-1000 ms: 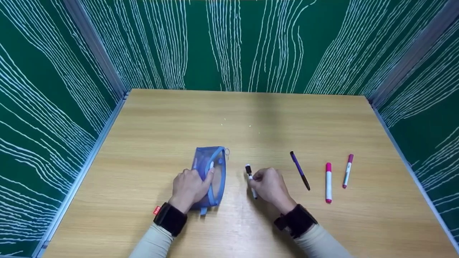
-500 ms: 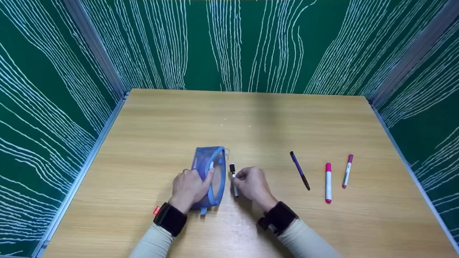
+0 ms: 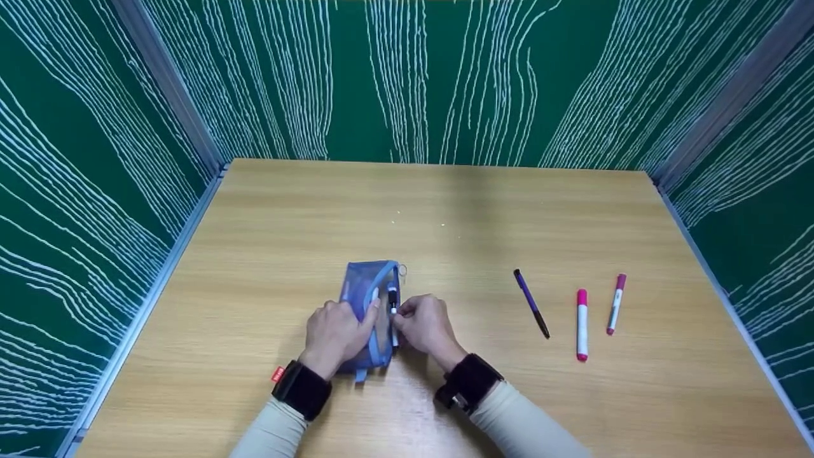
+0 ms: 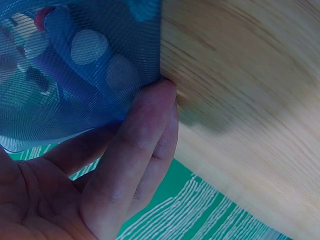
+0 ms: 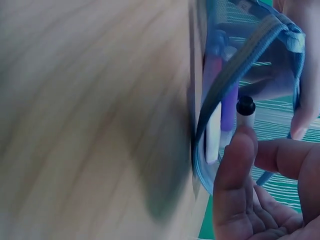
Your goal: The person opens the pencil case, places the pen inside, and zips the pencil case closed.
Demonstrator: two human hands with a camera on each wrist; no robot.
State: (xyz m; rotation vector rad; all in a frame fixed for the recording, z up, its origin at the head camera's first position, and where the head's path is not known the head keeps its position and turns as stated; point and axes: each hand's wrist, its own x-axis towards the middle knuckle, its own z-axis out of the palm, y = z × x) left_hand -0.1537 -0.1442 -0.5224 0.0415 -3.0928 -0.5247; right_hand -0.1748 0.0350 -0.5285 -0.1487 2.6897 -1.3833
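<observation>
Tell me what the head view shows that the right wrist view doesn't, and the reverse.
Only the head view: a purple-and-black pen, a larger pink-capped marker and a smaller pink-capped marker, lying on the table to the right.

Only the right wrist view: a clear look into the pouch's mouth, with a purple marker beside a pink-and-white marker.

Both: the right hand pinching a black-and-white marker, the left hand at the blue mesh pouch, the wooden table and green walls.

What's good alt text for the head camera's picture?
A right hand pinches a black-capped marker at the open mouth of a blue pouch, held by the left hand. On the table to the right lie a purple pen and two pink-capped markers.
</observation>
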